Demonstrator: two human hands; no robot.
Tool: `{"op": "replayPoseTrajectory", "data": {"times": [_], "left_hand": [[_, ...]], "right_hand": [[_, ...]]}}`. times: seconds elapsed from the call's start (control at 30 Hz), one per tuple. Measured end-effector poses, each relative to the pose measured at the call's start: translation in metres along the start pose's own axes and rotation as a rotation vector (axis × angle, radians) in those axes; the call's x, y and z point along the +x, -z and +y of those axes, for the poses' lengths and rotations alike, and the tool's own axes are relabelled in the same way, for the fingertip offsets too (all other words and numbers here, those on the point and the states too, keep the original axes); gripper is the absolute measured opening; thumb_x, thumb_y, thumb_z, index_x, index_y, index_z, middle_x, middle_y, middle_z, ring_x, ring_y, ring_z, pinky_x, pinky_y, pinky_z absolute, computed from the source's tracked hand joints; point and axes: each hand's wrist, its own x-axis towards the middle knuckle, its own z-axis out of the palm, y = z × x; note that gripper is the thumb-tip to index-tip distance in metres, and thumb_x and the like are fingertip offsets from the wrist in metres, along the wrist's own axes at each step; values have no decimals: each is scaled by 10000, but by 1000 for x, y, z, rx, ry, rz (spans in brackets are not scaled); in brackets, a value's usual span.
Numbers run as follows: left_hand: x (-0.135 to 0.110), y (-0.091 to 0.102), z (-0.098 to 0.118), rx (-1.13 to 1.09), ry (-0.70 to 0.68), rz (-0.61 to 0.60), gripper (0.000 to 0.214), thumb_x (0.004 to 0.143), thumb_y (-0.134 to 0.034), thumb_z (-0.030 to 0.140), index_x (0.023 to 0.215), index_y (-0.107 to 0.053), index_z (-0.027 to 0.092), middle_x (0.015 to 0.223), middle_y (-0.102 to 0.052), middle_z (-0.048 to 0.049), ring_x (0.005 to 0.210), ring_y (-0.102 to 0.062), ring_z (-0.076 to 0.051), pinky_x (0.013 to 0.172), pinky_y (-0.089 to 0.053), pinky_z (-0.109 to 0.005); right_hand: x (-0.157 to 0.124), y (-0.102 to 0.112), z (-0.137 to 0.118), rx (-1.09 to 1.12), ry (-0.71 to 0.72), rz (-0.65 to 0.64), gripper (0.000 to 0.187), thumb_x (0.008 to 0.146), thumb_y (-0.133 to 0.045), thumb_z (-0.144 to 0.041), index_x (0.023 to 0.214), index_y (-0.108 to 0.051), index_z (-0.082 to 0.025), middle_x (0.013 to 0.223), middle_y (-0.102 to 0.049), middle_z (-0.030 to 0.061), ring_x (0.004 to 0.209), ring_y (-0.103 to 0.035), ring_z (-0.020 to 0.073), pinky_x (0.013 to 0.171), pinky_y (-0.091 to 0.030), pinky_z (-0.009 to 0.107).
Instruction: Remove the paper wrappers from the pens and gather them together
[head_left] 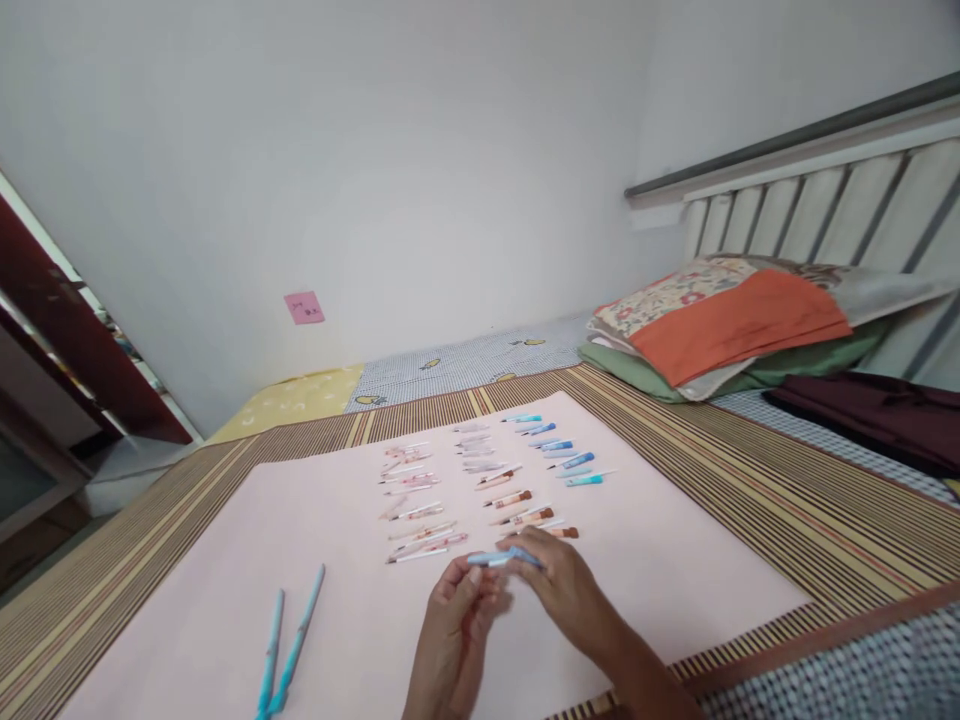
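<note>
Just above the near part of a pale pink sheet (360, 620), a light blue pen (487, 558) is held between my two hands. My left hand (456, 620) pinches its left end with thumb and fingers. The fingers of my right hand (559, 580) close over its right end and partly cover it. Beyond the hands, pens lie in three groups: pale pink and white pens (420, 510) on the left, brown-ended pens (517, 498) with greyish ones behind them in the middle, and blue pens (574, 460) on the right.
Two long light blue sticks (300, 635) touch at their near ends on the left. A striped mat (660, 440) lies under the sheet. Stacked pillows (750, 320) and a dark folded cloth (870, 415) lie at right by a radiator (832, 200). A pink note (304, 308) is on the wall.
</note>
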Motion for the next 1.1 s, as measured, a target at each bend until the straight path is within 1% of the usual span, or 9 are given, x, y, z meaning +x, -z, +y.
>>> {"op": "replayPoseTrajectory", "data": {"times": [0.07, 0.13, 0.2, 0.3, 0.43, 0.63, 0.83, 1.0, 1.1], "left_hand": [[-2, 1, 3, -8, 28, -1, 217, 766, -789, 203, 959, -722, 130, 872, -732, -92, 763, -670, -135, 733, -557, -237], [-3, 3, 5, 2, 42, -30, 215, 798, -761, 228, 978, -718, 119, 893, -732, -107, 787, -675, -150, 749, -559, -257], [-4, 6, 6, 21, 50, -71, 201, 825, -733, 251, 972, -717, 114, 906, -727, -112, 796, -671, -162, 755, -555, -277], [-4, 8, 5, 66, 74, -121, 205, 854, -697, 280, 974, -720, 116, 921, -721, -110, 790, -659, -168, 764, -538, -298], [-4, 9, 4, 128, 98, -130, 220, 856, -688, 323, 960, -728, 133, 911, -715, -99, 779, -649, -174, 744, -517, -297], [-3, 8, 6, 175, 97, -106, 245, 848, -687, 364, 943, -735, 144, 929, -717, -106, 794, -650, -192, 726, -507, -302], [-3, 9, 6, 174, 101, -106, 261, 843, -693, 360, 959, -735, 130, 944, -720, -123, 793, -652, -203, 719, -508, -306], [-2, 14, 5, 171, 92, -122, 247, 867, -667, 349, 972, -733, 135, 943, -726, -115, 784, -650, -185, 716, -500, -291], [-1, 15, 4, 178, 96, -121, 258, 874, -658, 355, 975, -730, 129, 936, -727, -115, 783, -653, -186, 719, -504, -293]], "right_hand": [[7, 25, 24, -70, -55, 60, 260, 930, -529, -307, 1080, -730, -238, 1056, -740, 49, 982, -674, 206, 875, -513, 307], [13, 54, 54, -132, -106, 126, 295, 929, -502, -329, 1080, -726, -209, 1083, -732, 79, 1007, -664, 234, 885, -506, 347], [15, 80, 85, -197, -138, 151, 297, 916, -505, -324, 1060, -727, -191, 1096, -725, 102, 1033, -644, 259, 916, -482, 387], [13, 103, 121, -291, -147, 142, 248, 890, -527, -286, 991, -739, -205, 1024, -734, 92, 981, -626, 265, 873, -480, 395], [11, 108, 145, -378, -92, 104, 225, 884, -561, -235, 1014, -745, -245, 1015, -744, 58, 950, -602, 253, 855, -471, 384], [14, 106, 161, -466, -4, 74, 241, 880, -586, -171, 1031, -754, -257, 993, -723, 60, 977, -575, 253, 853, -452, 377], [11, 104, 166, -509, 0, 76, 321, 869, -566, -131, 1094, -732, -287, 1034, -687, 59, 975, -570, 250, 827, -438, 383], [6, 116, 165, -484, -21, 87, 321, 827, -628, -147, 1131, -687, -230, 1099, -685, 76, 1031, -574, 253, 917, -451, 395], [3, 124, 164, -467, -33, 65, 289, 820, -595, -116, 1074, -695, -213, 1068, -694, 72, 1024, -586, 234, 929, -460, 368]]}}
